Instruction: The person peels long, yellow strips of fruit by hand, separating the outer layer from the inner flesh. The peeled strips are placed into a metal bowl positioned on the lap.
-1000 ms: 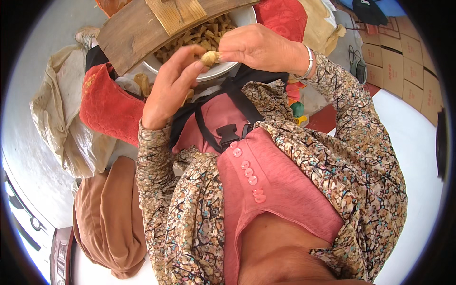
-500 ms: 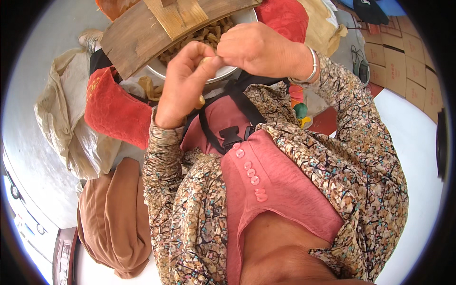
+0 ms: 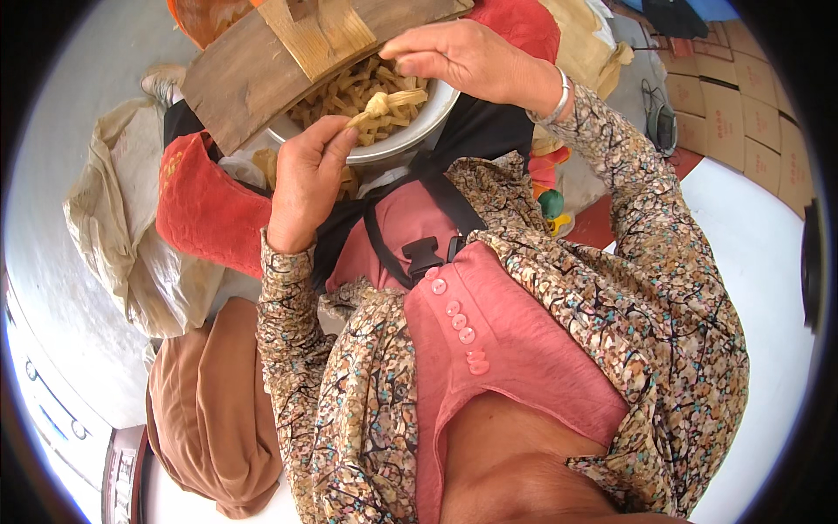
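My left hand (image 3: 310, 179) is closed, pinching one end of a knotted pale-yellow strip (image 3: 378, 105) that looks like tofu skin. The knot hangs over a round whitish metal basin (image 3: 425, 131) heaped with many similar tan strips (image 3: 336, 92). My right hand (image 3: 471, 59) is open above the basin's far right side, thumb and fingers apart, its fingertips near the edge of a wooden board (image 3: 253, 83). That board lies across the far part of the basin and hides some of it.
Red cloth (image 3: 209, 205) covers my knee at left; more red cloth (image 3: 519, 31) is beyond my right hand. A crumpled beige sack (image 3: 131, 214) and a brown cloth (image 3: 209, 406) lie at left. Stacked cardboard boxes (image 3: 724, 105) stand at far right. An orange bag (image 3: 205, 17) is behind the board.
My hands were together at the strip; now they are apart. The right has let go and moved up over the basin. The left has lowered, still pinching the strip, whose knot now shows.
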Motion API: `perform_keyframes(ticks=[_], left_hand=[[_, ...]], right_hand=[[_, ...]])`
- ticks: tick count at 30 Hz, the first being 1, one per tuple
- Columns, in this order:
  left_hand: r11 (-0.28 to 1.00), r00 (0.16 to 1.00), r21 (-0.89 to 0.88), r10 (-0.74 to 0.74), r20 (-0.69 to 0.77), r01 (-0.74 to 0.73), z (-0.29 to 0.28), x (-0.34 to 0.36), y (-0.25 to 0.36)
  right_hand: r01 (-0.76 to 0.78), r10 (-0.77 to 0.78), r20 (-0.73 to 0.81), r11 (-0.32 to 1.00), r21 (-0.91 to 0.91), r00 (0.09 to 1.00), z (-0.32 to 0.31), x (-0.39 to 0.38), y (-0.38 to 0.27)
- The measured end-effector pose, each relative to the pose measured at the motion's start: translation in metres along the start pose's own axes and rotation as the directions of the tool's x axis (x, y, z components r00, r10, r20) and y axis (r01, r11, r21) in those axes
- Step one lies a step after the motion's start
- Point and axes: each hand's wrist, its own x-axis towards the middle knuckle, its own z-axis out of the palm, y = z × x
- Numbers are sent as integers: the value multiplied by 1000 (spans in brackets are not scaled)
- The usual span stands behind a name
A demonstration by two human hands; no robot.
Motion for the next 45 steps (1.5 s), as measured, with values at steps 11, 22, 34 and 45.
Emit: perform_keyframes(ticks=[11,22,34,45], left_hand=[[944,994,-323,-25,109,59,2,24,-3],[970,991,-241,-25,-128,-7,-31,72,-8],[997,959,55,65,-275,-52,-27,109,-39],[900,855,416,115,-506,126,-38,88,-51]], right_hand=[[-272,122,318,830,486,940,12,18,-8],[-57,134,-190,928,367,973,27,51,17],[-53,105,-307,983,174,946,44,71,39],[-78,58,-440,997,-28,896,47,48,64]])
